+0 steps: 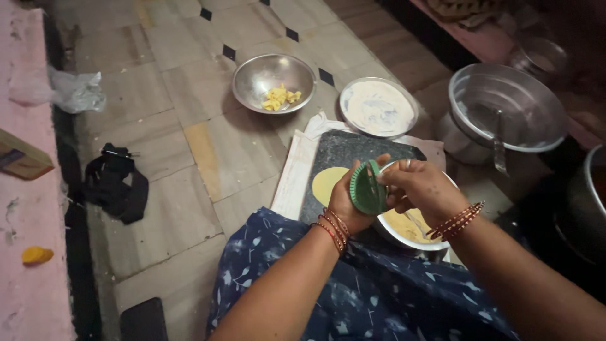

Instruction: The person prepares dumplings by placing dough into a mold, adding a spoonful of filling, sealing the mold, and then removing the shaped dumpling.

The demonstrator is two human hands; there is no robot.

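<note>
Along the far left edge of the frame runs a pink ledge, with a small yellow lump lying on it low down and the corner of a brown box higher up. Just right of the ledge, in the upper left, a crumpled clear plastic bag sits on the tiled floor, and below it, left of centre, lies a black strap or cloth in a heap.

Moving toward the middle, a steel bowl near the top centre holds a few yellow dough pieces. To its right stands a steel plate coated white. Below these is a dark stone board with a flat yellow dough round on it.

Over the board's near edge, at centre frame, the left hand holds a green ridged mould, folded shut and standing on edge, fingers wrapped round its back. The right hand meets it from the right, fingertips pressed on the mould's rim, so both hands squeeze it between them. Right beneath them sits a steel bowl of yellow filling, partly hidden by the wrists, which wear red bangles. The person's blue patterned lap fills the bottom centre.

At upper right stands a large steel pot, and a dark vessel shows at the right edge.
</note>
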